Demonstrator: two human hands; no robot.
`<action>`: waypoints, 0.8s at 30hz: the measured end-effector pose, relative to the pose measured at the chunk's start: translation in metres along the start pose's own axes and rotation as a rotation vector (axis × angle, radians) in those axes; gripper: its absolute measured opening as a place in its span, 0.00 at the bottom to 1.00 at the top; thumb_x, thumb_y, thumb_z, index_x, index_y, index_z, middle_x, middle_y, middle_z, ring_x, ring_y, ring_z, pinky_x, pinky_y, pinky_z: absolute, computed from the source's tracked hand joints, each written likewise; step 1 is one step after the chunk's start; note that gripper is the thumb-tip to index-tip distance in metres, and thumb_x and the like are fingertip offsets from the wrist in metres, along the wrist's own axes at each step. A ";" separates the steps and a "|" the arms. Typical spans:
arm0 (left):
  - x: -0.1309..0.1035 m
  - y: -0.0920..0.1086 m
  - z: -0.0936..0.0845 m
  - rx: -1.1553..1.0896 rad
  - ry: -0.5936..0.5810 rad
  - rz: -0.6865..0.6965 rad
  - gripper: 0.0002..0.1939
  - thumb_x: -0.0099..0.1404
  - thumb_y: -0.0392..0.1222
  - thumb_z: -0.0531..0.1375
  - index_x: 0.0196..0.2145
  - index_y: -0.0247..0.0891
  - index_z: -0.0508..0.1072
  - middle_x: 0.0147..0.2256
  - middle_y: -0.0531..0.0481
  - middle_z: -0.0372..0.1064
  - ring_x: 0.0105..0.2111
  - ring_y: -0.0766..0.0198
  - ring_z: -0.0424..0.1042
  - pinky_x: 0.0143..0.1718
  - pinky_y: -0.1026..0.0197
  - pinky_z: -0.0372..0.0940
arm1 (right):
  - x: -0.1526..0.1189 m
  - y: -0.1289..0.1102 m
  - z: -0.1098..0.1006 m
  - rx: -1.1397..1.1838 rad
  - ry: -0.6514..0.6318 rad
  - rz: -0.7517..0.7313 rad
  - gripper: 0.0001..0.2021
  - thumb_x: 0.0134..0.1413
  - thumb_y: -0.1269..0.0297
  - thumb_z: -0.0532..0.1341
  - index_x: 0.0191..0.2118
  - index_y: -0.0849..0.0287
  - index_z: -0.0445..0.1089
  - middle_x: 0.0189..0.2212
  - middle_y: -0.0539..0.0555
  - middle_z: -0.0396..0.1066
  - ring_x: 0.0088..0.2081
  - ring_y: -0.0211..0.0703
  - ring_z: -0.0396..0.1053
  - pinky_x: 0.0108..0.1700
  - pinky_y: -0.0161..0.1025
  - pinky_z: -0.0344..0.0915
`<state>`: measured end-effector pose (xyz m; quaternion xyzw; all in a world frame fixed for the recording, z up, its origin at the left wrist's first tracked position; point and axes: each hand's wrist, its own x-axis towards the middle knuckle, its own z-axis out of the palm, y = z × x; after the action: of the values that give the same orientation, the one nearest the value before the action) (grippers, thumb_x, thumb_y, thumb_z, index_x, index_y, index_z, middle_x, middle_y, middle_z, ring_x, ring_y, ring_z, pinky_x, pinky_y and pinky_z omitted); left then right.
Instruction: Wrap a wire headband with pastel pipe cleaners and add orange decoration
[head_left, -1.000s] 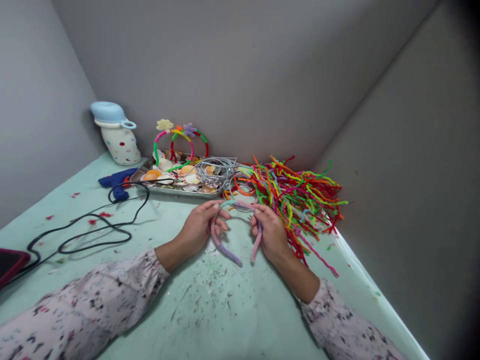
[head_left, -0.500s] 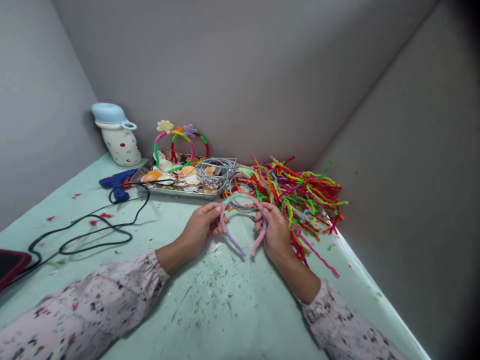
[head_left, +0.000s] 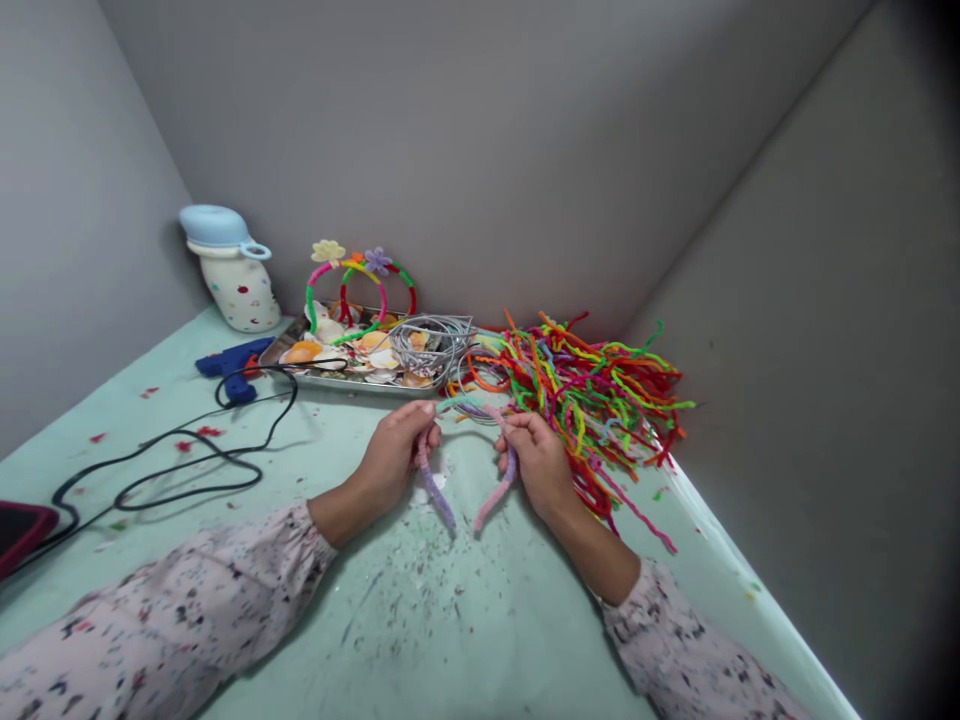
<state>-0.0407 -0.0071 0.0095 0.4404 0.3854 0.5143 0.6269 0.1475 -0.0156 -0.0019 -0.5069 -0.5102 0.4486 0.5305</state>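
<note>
A curved band wrapped in pastel fuzzy stems [head_left: 437, 492], coloured mint, pink and purple, is held above the table with its two ends pointing toward me. My left hand [head_left: 394, 450] pinches its left side between thumb and fingers. On the right side, my right hand [head_left: 538, 462] has its fingers closed round the band. Beyond the hands lie coils of grey wire [head_left: 431, 345], partly on a metal tray [head_left: 337, 383] of shells. A heap of colourful fuzzy stems [head_left: 600, 390] lies past my right hand.
Two colourful rings with flowers [head_left: 328, 251] stand on the tray. A blue glue gun [head_left: 236, 362] with a black cable [head_left: 187, 493] lies left of it. A white bottle with a blue lid [head_left: 240, 285] stands behind, and a red-edged dark device [head_left: 26, 530] is at the left edge.
The band has shifted slightly left and its ends have tipped nearer to me. My left hand has moved a little left, and my right hand has slid slightly left too.
</note>
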 end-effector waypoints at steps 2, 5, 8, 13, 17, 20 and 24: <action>0.000 0.000 0.001 0.008 -0.005 -0.026 0.13 0.58 0.49 0.58 0.33 0.35 0.69 0.20 0.55 0.62 0.14 0.75 0.53 0.14 0.71 0.44 | 0.003 0.000 -0.004 -0.050 0.007 -0.027 0.06 0.51 0.61 0.57 0.32 0.58 0.62 0.22 0.47 0.67 0.18 0.33 0.63 0.19 0.30 0.59; 0.000 0.000 0.003 0.030 -0.036 -0.066 0.15 0.55 0.47 0.61 0.38 0.34 0.70 0.20 0.54 0.65 0.15 0.75 0.55 0.15 0.71 0.46 | 0.007 0.001 -0.010 -0.139 0.044 -0.073 0.06 0.51 0.61 0.57 0.32 0.58 0.63 0.22 0.47 0.68 0.18 0.34 0.63 0.19 0.31 0.59; 0.000 -0.001 0.003 0.044 -0.053 -0.080 0.13 0.55 0.46 0.61 0.34 0.34 0.71 0.21 0.54 0.65 0.15 0.75 0.55 0.15 0.72 0.47 | 0.007 0.000 -0.012 -0.167 0.056 -0.088 0.06 0.52 0.61 0.56 0.33 0.58 0.65 0.23 0.48 0.69 0.19 0.34 0.64 0.20 0.31 0.59; 0.000 0.001 0.002 0.069 -0.038 -0.057 0.12 0.59 0.48 0.58 0.31 0.34 0.69 0.19 0.54 0.63 0.15 0.75 0.54 0.14 0.71 0.46 | 0.001 -0.005 -0.007 -0.066 -0.026 -0.035 0.06 0.52 0.62 0.55 0.33 0.58 0.64 0.24 0.48 0.70 0.19 0.34 0.64 0.19 0.31 0.59; -0.002 0.006 0.005 0.037 -0.031 -0.060 0.15 0.58 0.50 0.58 0.35 0.35 0.69 0.21 0.54 0.64 0.15 0.75 0.55 0.15 0.71 0.48 | -0.003 -0.007 -0.003 0.058 -0.151 0.042 0.05 0.50 0.64 0.55 0.33 0.58 0.64 0.23 0.48 0.70 0.19 0.34 0.64 0.19 0.31 0.58; -0.003 0.007 0.006 0.057 -0.024 -0.082 0.17 0.55 0.48 0.61 0.39 0.35 0.71 0.21 0.55 0.64 0.15 0.75 0.56 0.15 0.71 0.47 | -0.006 -0.006 -0.002 0.144 -0.254 0.075 0.06 0.49 0.65 0.56 0.34 0.58 0.64 0.24 0.49 0.71 0.20 0.35 0.66 0.22 0.32 0.60; -0.002 0.005 0.004 0.108 -0.025 -0.084 0.11 0.54 0.45 0.62 0.30 0.34 0.71 0.21 0.54 0.64 0.15 0.76 0.56 0.15 0.71 0.47 | -0.007 -0.004 -0.004 0.237 -0.335 0.099 0.07 0.48 0.66 0.56 0.35 0.59 0.66 0.26 0.50 0.72 0.21 0.35 0.66 0.24 0.33 0.62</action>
<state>-0.0385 -0.0091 0.0158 0.4634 0.4226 0.4606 0.6281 0.1512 -0.0233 0.0015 -0.3841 -0.5094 0.6090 0.4714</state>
